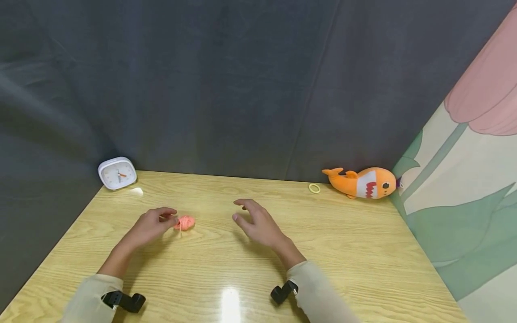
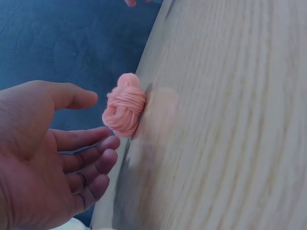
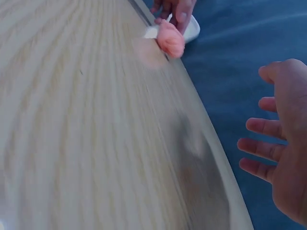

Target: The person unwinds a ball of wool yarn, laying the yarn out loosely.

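A small bundle of pink yarn (image 1: 186, 223), wound round its middle, lies on the wooden table left of centre. Beside it is my left hand (image 1: 155, 224), its thumb and fingers spread apart. In the left wrist view the yarn (image 2: 124, 106) sits just beyond the fingertips, with a small gap between them. My right hand (image 1: 258, 224) hovers over the table to the right of the yarn, holding nothing. The right wrist view shows the right hand (image 3: 283, 139) with its fingers extended and apart, while the yarn (image 3: 171, 39) lies far off near the left hand.
A white clock (image 1: 118, 173) stands at the table's back left corner. At the back right lie an orange plush shark (image 1: 363, 183) and a small yellow ring (image 1: 314, 188). A dark curtain (image 1: 218, 89) hangs behind the table (image 1: 343, 251), and a patterned wall borders its right side.
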`<state>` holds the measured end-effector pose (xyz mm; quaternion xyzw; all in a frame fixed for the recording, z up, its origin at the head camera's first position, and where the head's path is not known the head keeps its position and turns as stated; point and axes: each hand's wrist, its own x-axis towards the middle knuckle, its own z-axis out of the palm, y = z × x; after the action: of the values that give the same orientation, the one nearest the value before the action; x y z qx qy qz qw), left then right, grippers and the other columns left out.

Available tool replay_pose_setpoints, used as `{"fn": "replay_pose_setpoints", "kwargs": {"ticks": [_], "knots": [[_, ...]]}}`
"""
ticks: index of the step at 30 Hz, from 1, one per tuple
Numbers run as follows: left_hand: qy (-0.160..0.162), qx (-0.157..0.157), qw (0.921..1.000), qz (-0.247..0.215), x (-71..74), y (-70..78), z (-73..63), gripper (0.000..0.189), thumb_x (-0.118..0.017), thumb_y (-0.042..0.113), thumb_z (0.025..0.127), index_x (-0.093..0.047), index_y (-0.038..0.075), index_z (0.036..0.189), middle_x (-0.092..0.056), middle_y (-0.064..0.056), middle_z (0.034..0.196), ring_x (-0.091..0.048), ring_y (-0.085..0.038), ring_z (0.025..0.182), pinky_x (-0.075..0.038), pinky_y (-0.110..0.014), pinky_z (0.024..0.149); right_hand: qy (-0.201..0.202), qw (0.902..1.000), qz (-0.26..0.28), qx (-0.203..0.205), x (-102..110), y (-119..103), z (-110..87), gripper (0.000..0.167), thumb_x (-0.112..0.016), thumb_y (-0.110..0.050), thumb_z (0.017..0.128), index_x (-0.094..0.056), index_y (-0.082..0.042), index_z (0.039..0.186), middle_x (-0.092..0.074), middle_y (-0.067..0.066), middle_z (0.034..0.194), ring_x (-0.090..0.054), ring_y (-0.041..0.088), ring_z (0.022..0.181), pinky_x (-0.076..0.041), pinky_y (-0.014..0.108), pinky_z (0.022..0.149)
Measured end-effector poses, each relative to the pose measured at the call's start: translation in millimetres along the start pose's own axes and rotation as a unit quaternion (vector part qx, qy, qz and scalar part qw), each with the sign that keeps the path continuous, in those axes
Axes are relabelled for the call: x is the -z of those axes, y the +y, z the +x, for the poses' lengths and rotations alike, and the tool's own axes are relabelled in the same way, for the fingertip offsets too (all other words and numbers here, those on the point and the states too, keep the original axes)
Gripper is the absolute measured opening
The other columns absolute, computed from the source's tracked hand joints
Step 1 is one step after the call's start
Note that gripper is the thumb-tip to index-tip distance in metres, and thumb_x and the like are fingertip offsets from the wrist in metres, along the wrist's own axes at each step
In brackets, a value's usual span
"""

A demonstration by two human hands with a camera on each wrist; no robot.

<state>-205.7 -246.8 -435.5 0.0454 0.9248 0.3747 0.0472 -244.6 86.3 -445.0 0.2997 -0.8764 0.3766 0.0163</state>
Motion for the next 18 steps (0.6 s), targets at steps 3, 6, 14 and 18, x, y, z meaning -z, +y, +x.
{"fn": "replay_pose_setpoints", "kwargs": {"ticks": [3,6,14,18], "knots": [[-0.007,0.014,0.9999,-0.002,-2.6,-1.5,1.8,0.045,-0.064,0.029,0.100,-0.065,-0.005,0.130,-0.072,-0.017,0.115,-0.068,-0.032,0.108,-0.054,-0.035,0.081,-0.011,0.9997,0.022,0.004,-10,-4,3.1,0.052,-0.052,-0.041,0.108,-0.050,-0.010,0.149,-0.056,0.006,0.150,-0.058,0.029,0.131,-0.050,0.050,0.106],[-0.012,0.025,0.9996,0.000,-5.2,-3.0,3.4,0.044,-0.066,0.030,0.098,-0.067,-0.004,0.127,-0.072,-0.013,0.111,-0.066,-0.025,0.102,-0.051,-0.031,0.080,-0.024,0.9988,0.042,0.001,-18,-8,6.2,0.051,-0.053,-0.040,0.107,-0.050,-0.010,0.149,-0.056,0.006,0.149,-0.058,0.027,0.131,-0.050,0.048,0.108],[0.001,0.035,0.9993,-0.008,-12.9,-3.6,4.6,0.031,-0.071,0.030,0.095,-0.069,0.002,0.108,-0.067,-0.006,0.093,-0.055,-0.017,0.080,-0.045,-0.030,0.068,-0.040,0.9967,0.071,0.006,-34,-17,12.7,0.048,-0.053,-0.037,0.108,-0.052,-0.008,0.146,-0.059,0.007,0.146,-0.060,0.027,0.128,-0.051,0.046,0.107],[0.011,0.044,0.9988,-0.018,-15.4,2.6,4.0,0.030,-0.069,0.033,0.095,-0.067,0.004,0.102,-0.066,-0.006,0.089,-0.053,-0.017,0.075,-0.043,-0.030,0.063,-0.038,0.9953,0.089,-0.001,-37,-19,12.7,0.047,-0.055,-0.036,0.107,-0.053,-0.007,0.144,-0.060,0.010,0.144,-0.062,0.027,0.127,-0.052,0.045,0.105]]}}
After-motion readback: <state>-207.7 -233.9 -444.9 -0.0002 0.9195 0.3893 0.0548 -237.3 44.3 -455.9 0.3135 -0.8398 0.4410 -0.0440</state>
